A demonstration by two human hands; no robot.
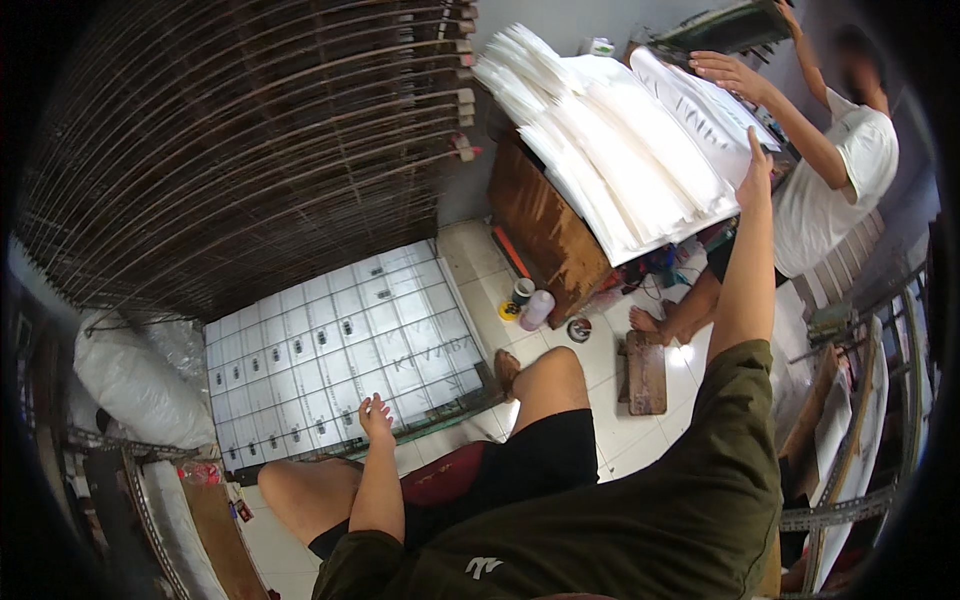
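Your right hand (757,168) is extended at the near right edge of the top sheet (690,100), a white sheet with dark marks whose far-left edge curls up. The thumb points upward beside the paper; whether the fingers are gripping it, you cannot tell from this view. The sheet lies ahead and to the left of this hand, on the right part of the paper stack (610,150). The stack spreads further left of the hand, in uneven overlapping layers, on a worn wooden desk (545,225).

A co-worker's hand (735,75) is just beyond your right hand, over the far edge of the sheet, with its fingers extended.

Your left hand (377,415) is empty and open, with fingers loosely bent. It is held above the near edge of the lowest wire tier, where a marked sheet (330,350) lies under the grid, ahead of the hand. Raised tiers of the rack (250,150) stand further beyond it. Below your right hand, a small wooden stool (646,378) stands on the tiled floor (620,430).
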